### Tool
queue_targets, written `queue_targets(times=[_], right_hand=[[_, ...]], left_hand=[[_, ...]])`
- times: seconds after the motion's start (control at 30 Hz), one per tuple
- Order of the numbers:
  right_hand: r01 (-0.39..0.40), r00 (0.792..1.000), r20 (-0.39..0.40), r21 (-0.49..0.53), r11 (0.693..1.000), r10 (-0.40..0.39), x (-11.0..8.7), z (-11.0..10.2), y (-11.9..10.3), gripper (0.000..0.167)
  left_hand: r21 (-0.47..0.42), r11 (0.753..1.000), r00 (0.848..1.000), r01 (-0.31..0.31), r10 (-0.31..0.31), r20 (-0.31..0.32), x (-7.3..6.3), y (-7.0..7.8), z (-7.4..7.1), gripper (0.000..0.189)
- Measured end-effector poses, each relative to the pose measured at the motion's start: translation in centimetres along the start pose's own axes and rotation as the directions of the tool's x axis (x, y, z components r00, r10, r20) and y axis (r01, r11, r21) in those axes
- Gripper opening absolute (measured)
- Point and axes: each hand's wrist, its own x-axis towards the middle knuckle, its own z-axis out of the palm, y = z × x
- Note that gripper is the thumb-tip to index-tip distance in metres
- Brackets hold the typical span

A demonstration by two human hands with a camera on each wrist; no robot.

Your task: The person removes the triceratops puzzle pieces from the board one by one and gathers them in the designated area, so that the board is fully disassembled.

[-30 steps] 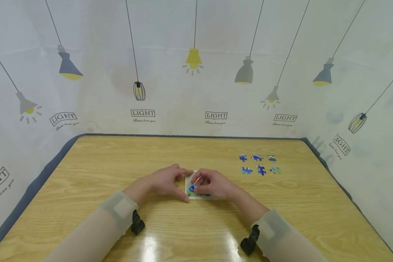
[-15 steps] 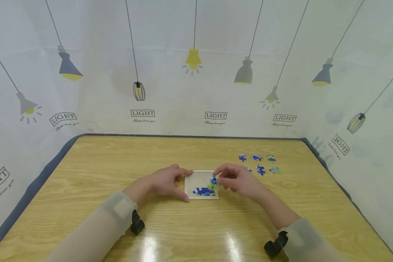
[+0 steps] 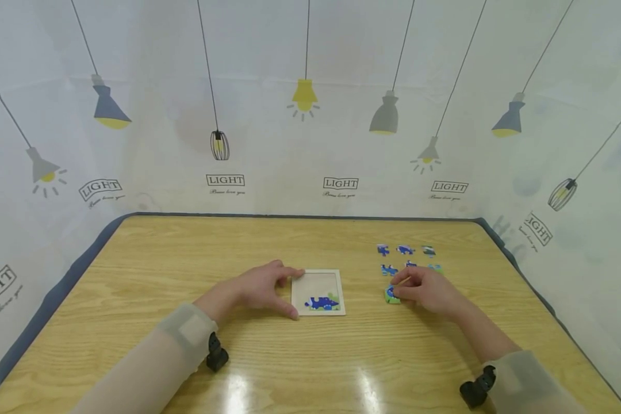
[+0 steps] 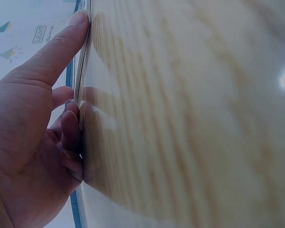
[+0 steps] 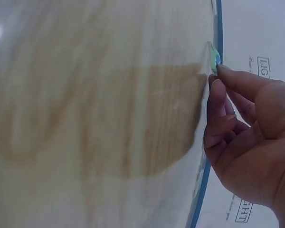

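A square wooden puzzle tray (image 3: 317, 281) lies on the table, with a few joined blue and green puzzle pieces (image 3: 323, 302) in its lower right corner. My left hand (image 3: 261, 287) holds the tray's left side, index finger at the far corner and thumb at the near one. In the left wrist view, the left thumb (image 4: 54, 54) reaches along the tabletop and the other fingers are curled. To the tray's right, my right hand (image 3: 426, 292) pinches a blue and green puzzle piece (image 3: 391, 295) between thumb and fingertips, low over the table. The right wrist view shows that piece (image 5: 213, 58) edge-on.
Loose puzzle pieces sit in two rows at the back right, among them a blue one (image 3: 405, 249) and a blue one nearer (image 3: 388, 269). My right hand partly covers the nearer row. A printed cloth (image 3: 279, 144) stands behind the wooden table (image 3: 186, 247).
My right hand has lifted the blue and green puzzle piece out of the tray and carried it right, to the table before the loose pieces. My left hand stays at the tray.
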Motion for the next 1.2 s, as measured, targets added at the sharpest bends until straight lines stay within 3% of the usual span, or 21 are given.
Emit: queue_targets(times=[0.33,0.73,1.2], right_hand=[[-0.039,0.999,-0.025,0.001,0.999,0.039,0.27,-0.52,1.12,0.026],[0.013,0.997,0.07,-0.007,1.0,-0.013,-0.02,-0.73,0.95,0.043],[0.035,0.998,0.059,-0.021,0.999,-0.033,-0.2,-0.56,0.84,0.043]], left_hand=[[-0.015,1.0,1.0,0.006,-0.006,0.0,-0.05,-0.03,0.09,0.1],[-0.019,1.0,1.0,0.014,-0.015,-0.004,-0.1,-0.05,0.07,0.101],[-0.013,1.0,1.0,0.013,-0.013,-0.004,-0.14,0.08,0.01,0.1]])
